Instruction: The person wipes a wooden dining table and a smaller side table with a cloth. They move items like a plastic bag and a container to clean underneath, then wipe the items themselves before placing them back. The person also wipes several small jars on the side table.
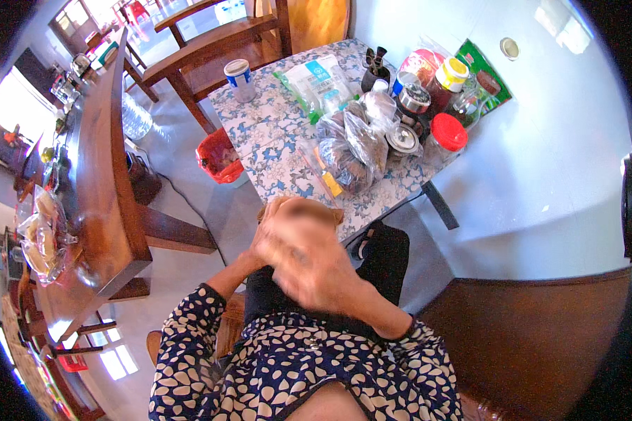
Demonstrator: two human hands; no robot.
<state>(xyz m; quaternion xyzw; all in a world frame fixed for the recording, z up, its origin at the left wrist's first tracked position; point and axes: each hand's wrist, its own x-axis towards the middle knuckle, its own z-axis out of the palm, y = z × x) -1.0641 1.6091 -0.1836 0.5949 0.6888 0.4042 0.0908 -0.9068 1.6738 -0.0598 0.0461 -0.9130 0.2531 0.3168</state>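
Note:
My left hand (274, 231) and my right hand (321, 263) come together in front of my body, at the near edge of the patterned table (274, 163). Both are blurred, and the right one overlaps the left. A brown item (338, 214) shows at the fingertips on either side; its kind and whether a hand grips it cannot be told. Just beyond the hands lie clear plastic bags (353, 147) with dark contents and a yellow piece (332, 183). Behind them is a white, blue and green packet (321, 84).
Jars, one with a red lid (449, 131), another with a yellow lid (453, 71), crowd the table beside the wall. A capped canister (239, 80) stands at the far left corner. A red-lined bin (218, 155), a wooden chair (216, 44) and a large wooden table (105, 184) are leftward.

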